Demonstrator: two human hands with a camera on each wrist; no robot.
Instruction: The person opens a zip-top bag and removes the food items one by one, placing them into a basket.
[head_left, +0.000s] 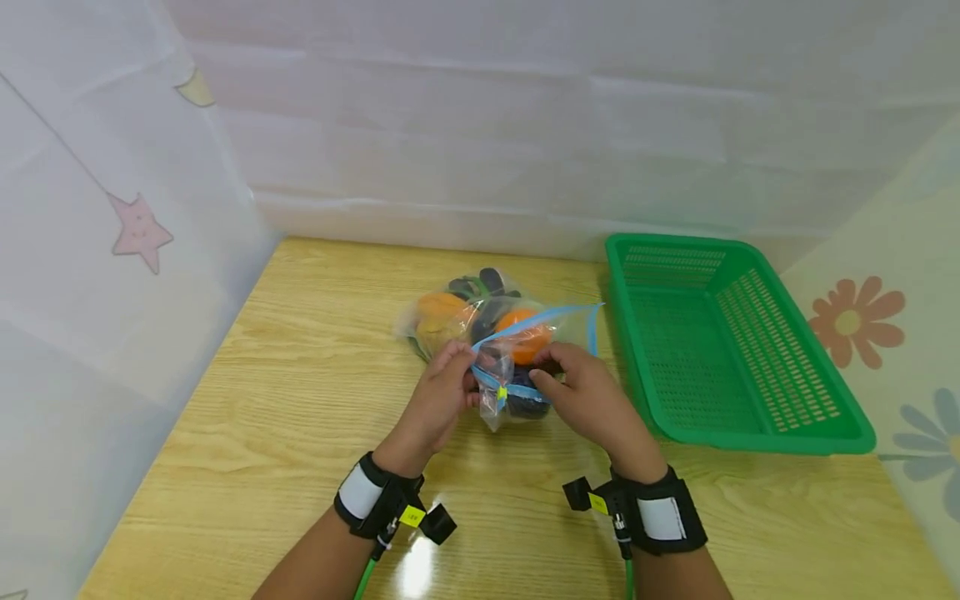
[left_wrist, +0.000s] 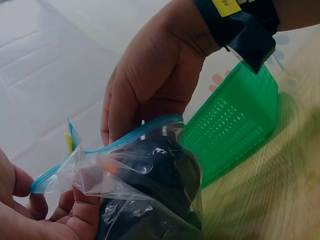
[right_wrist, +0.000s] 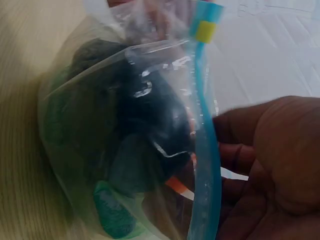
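A clear zip bag (head_left: 491, 412) with blue zip strips and a yellow slider (head_left: 502, 392) lies on the table, its mouth parted. Through the plastic show an orange ball-like fruit (head_left: 517, 335), a yellow-orange piece (head_left: 438, 317) and several dark rounded pieces (head_left: 491, 281); their exact kinds are unclear. My left hand (head_left: 442, 392) pinches the left end of the zip, near the slider. At the mouth's right side is my right hand (head_left: 585, 392), fingers bent against the zip strip (right_wrist: 206, 145). Its fingertips are partly hidden there, so a pinch is not plain.
A green plastic basket (head_left: 750, 437) with slotted walls stands right of the bag, close to the right hand. The wood-grain table (head_left: 300, 400) runs back to a pale sheet hung behind it. Cables trail from both wrist straps.
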